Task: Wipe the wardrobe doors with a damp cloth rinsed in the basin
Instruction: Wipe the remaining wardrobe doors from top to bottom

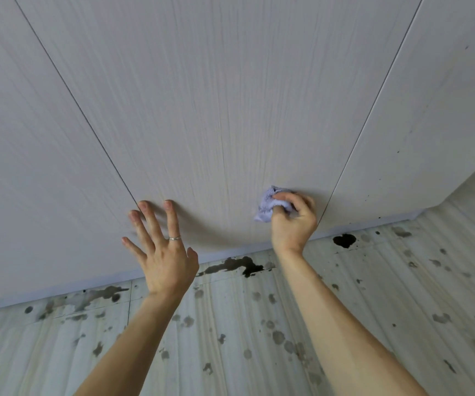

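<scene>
Lilac cloth bunched in right hand low on door; left hand spread, fingertips bracing; wet floor underfoot, slip risk if leaning harder

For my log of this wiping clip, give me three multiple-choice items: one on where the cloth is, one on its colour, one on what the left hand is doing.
1. Where is the cloth?
A. lying in a basin
B. against the middle door, low down, near its right seam
C. draped over the left wrist

2. What colour is it?
A. pale lilac
B. green
C. red

3. How is the left hand?
A. gripping a handle
B. curled in a fist
C. fingers spread, fingertips on the door

Answers:
1 B: the right hand holds it bunched against the middle door, a little above the base.
2 A: the bunched fabric shows pale lilac.
3 C: its straight fingers touch the door by the left seam and hold nothing.
</scene>
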`<control>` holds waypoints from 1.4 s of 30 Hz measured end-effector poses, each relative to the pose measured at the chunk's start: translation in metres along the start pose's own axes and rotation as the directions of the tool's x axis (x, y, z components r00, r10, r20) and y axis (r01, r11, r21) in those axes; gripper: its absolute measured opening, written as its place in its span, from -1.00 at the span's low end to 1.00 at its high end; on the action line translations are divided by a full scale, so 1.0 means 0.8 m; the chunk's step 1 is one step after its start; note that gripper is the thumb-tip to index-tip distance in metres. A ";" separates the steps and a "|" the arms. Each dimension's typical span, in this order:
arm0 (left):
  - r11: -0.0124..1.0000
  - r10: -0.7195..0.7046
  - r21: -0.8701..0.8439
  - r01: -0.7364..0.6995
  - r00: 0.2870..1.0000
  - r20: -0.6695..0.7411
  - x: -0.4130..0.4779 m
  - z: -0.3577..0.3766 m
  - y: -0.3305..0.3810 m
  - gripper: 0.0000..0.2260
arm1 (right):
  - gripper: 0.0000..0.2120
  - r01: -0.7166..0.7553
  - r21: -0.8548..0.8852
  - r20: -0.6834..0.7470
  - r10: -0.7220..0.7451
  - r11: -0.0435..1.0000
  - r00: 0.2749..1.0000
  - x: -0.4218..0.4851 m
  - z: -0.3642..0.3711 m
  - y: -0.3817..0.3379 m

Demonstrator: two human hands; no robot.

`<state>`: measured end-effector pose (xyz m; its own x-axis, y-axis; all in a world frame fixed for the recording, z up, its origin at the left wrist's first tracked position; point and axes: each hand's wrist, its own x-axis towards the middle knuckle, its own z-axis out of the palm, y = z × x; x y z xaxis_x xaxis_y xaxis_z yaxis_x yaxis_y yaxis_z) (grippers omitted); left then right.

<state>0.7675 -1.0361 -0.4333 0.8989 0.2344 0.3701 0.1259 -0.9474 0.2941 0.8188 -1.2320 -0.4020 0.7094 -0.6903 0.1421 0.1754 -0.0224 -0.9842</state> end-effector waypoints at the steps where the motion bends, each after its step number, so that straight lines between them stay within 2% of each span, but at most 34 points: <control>1: 1.000 -0.005 0.003 0.005 1.000 0.015 -0.001 -0.003 0.001 0.18 | -0.60 -0.150 0.008 -0.008 0.150 0.989 0.989 -0.003 -0.005 0.014; 3: 1.000 -0.003 0.013 0.002 0.999 0.039 -0.004 -0.009 0.001 0.19 | -0.58 -0.366 0.009 -0.030 0.366 0.931 0.930 -0.008 -0.014 0.030; 7: 0.999 0.015 0.039 -0.018 0.998 0.068 -0.006 -0.022 -0.003 0.18 | -0.69 -0.420 0.123 -0.051 0.429 0.899 0.902 0.004 -0.004 0.002; 9: 0.998 0.033 0.048 -0.036 0.997 0.068 -0.008 -0.022 -0.010 0.19 | -0.72 -0.325 0.135 -0.054 0.335 0.936 0.941 0.012 0.002 -0.015; 12: 0.997 0.054 0.058 -0.057 0.997 0.046 -0.007 -0.018 -0.016 0.21 | -0.62 -0.066 0.029 -0.070 0.068 0.997 0.995 0.021 0.003 -0.027; 14: 0.997 0.046 0.064 -0.049 0.998 0.039 -0.006 -0.014 -0.014 0.21 | -0.61 0.021 0.043 -0.075 -0.018 0.999 0.997 0.020 0.005 -0.024; 16: 0.997 0.033 0.065 -0.035 0.999 0.036 -0.006 -0.011 -0.012 0.20 | -0.64 0.028 0.028 -0.084 -0.026 0.999 0.996 0.017 0.004 -0.012; 19: 0.998 0.017 0.056 -0.020 0.999 0.050 -0.005 -0.009 -0.008 0.18 | -0.69 -0.157 0.072 -0.107 0.164 0.985 0.981 0.013 -0.009 0.020; 23: 0.999 0.016 0.049 -0.019 0.998 0.054 -0.008 -0.008 -0.010 0.18 | -0.72 -0.454 0.304 -0.061 0.492 0.838 0.868 0.028 -0.042 0.053; 32: 0.994 0.078 0.079 -0.080 0.997 0.025 -0.006 -0.001 -0.021 0.21 | -0.63 -0.619 0.310 -0.091 0.671 0.721 0.736 0.062 -0.047 0.110; 34: 0.994 0.075 0.074 -0.077 0.997 0.023 -0.006 -0.001 -0.018 0.22 | -0.67 -0.663 0.249 -0.051 0.693 0.706 0.719 0.046 -0.035 0.115; 36: 0.995 0.066 0.066 -0.068 0.997 0.038 -0.007 -0.003 -0.015 0.22 | -0.68 -0.729 0.193 0.025 0.740 0.657 0.673 0.014 -0.020 0.118; 39: 0.997 0.055 0.059 -0.058 0.997 0.050 -0.008 -0.006 -0.014 0.22 | -0.67 -0.813 0.191 0.262 0.769 0.550 0.582 -0.046 0.011 0.113; 40: 0.997 0.052 0.060 -0.055 0.997 0.051 -0.008 -0.007 -0.015 0.22 | -0.66 -0.822 0.217 0.298 0.766 0.527 0.570 -0.057 0.020 0.113; 42: 0.995 0.066 0.069 -0.069 0.997 0.039 -0.006 -0.007 -0.017 0.22 | -0.68 -0.832 0.244 0.271 0.789 0.497 0.551 -0.057 0.025 0.112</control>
<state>0.7589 -1.0230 -0.4347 0.9211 0.1623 0.3540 0.0922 -0.9741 0.2067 0.8161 -1.1882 -0.4949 0.7141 -0.2025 -0.6701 -0.3365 0.7401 -0.5822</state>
